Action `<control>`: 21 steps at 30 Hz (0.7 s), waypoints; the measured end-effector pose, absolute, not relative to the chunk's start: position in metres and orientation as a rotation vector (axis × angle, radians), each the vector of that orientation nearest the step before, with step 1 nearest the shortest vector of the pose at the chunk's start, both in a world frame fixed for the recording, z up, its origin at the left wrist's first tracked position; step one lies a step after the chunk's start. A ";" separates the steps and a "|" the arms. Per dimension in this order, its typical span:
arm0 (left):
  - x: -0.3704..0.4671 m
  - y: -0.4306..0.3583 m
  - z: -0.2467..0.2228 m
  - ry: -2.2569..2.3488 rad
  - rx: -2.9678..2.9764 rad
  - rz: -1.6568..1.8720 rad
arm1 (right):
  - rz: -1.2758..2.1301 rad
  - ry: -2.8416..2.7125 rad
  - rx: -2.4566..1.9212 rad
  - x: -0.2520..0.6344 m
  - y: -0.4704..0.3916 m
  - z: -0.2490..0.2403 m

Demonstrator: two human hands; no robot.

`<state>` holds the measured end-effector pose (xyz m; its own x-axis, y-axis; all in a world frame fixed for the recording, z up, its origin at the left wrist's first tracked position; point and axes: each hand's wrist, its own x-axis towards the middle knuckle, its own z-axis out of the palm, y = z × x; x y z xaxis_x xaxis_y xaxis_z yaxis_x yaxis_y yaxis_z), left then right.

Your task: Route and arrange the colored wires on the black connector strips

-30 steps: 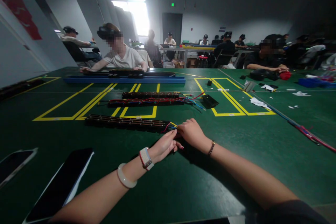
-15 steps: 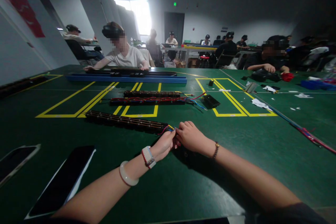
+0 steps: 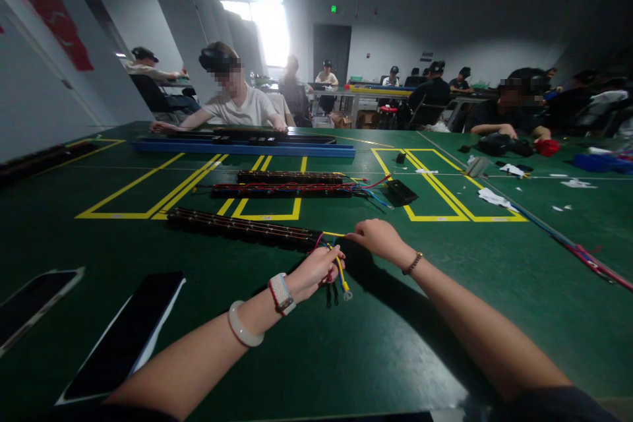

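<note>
A long dark bar with thin strips along its top (image 3: pixel 242 227) lies on the green table, and wires leave its right end. My left hand (image 3: pixel 319 269) is closed on several of these wires; a yellow wire with a ring terminal (image 3: pixel 342 277) hangs down below the fingers. My right hand (image 3: pixel 376 239) pinches the end of another yellow wire (image 3: pixel 334 234), stretched out to the right from the bar. Behind lie two more dark bars, the nearer one (image 3: pixel 281 190) with red and blue wires. A black box-like part (image 3: pixel 402 192) sits by their right ends.
Two phone-like slabs (image 3: pixel 126 333) lie at the left front. A blue rail (image 3: pixel 242 148) runs along the far side, where a person in a white shirt (image 3: pixel 242 105) sits. A cable bundle (image 3: pixel 588 262) and white scraps (image 3: pixel 494 198) are on the right. Yellow tape marks the table.
My right hand has moved right, away from my left hand, drawing out a yellow wire. Wires with ring terminals now show below my left hand. The view has shifted slightly.
</note>
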<state>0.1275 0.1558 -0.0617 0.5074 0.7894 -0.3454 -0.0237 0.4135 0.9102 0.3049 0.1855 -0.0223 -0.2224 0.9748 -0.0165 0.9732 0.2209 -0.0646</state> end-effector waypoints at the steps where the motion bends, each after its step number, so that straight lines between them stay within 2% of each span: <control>1: 0.127 0.157 -0.062 0.899 1.020 0.599 | 0.034 -2.409 -1.952 0.306 0.189 -0.026; 6: 0.124 0.160 -0.063 0.834 0.967 0.576 | -0.081 -2.341 -1.902 0.308 0.205 -0.047; 9: 0.124 0.160 -0.060 0.817 0.949 0.576 | -0.302 -2.328 -1.769 0.310 0.206 -0.056; 12: 0.125 0.159 -0.059 0.835 0.930 0.577 | -0.551 -2.392 -1.391 0.314 0.197 -0.060; 17: 0.127 0.162 -0.066 0.819 0.866 0.598 | -0.755 -2.627 -0.510 0.321 0.179 -0.056; 21: 0.128 0.164 -0.070 0.772 0.782 0.628 | -0.841 -2.642 -0.318 0.321 0.175 -0.050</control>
<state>0.1276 0.1639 -0.0695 0.5674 0.7370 -0.3672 -0.2095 0.5605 0.8012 0.3214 0.1750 -0.0504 -0.9139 0.1053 0.3921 0.3127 0.7985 0.5143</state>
